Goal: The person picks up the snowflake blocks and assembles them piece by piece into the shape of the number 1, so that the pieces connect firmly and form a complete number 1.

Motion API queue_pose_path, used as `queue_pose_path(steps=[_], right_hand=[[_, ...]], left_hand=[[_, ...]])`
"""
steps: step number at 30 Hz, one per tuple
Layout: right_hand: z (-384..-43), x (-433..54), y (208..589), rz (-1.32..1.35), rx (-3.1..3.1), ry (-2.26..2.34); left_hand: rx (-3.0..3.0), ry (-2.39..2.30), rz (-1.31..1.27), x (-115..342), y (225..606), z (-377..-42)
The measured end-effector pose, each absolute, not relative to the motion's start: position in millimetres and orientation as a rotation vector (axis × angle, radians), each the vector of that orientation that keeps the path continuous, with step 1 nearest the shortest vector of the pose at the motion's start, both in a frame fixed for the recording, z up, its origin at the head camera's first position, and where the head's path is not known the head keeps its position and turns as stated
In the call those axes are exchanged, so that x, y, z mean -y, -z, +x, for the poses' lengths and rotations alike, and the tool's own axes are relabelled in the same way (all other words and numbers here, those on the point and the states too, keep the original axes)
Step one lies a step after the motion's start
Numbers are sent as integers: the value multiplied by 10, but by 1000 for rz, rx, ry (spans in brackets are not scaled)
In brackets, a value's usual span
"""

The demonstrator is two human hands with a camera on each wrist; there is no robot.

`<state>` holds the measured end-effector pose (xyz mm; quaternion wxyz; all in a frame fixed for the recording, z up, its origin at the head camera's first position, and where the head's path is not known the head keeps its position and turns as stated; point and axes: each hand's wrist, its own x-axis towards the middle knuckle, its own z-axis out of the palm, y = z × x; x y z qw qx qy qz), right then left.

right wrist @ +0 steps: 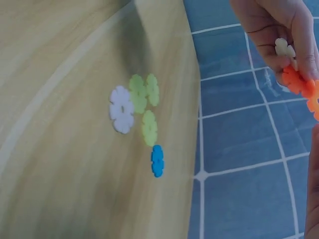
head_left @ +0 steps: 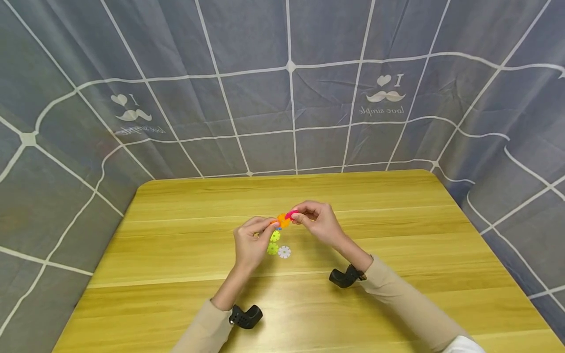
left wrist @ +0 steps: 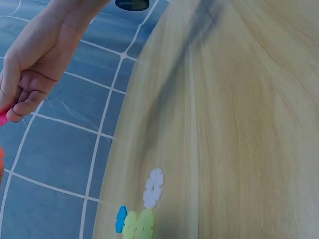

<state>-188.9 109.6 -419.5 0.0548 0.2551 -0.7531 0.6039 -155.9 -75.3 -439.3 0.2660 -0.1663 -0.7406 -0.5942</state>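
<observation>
Above the table, my left hand [head_left: 251,241] pinches a red-orange snowflake disc [right wrist: 295,81]. A whitish disc [right wrist: 284,48] shows against the fingers of that hand in the right wrist view. My right hand [head_left: 321,224] pinches a pink snowflake disc [head_left: 290,214] between thumb and fingers. An orange snowflake disc [head_left: 284,220] sits between the two hands, meeting the red-orange one on its left and the pink one on its right. How firmly these discs are slotted together I cannot tell. Fingers cover part of each held disc.
On the wooden table [head_left: 185,255] below the hands lie a white disc [right wrist: 121,109], yellow-green discs [right wrist: 149,128] and a blue disc [right wrist: 157,161]. Black wrist cameras [head_left: 246,317] are strapped to both forearms. A grey-blue checked curtain [head_left: 256,108] surrounds the table's back and sides.
</observation>
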Motion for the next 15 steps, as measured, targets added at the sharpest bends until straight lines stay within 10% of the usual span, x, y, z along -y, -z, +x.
queue_pose_path(steps=[15], right_hand=[[-1867, -1055, 4256, 736, 2288, -1854]], left_hand=[[2017, 1472, -492, 773, 4431, -1586]])
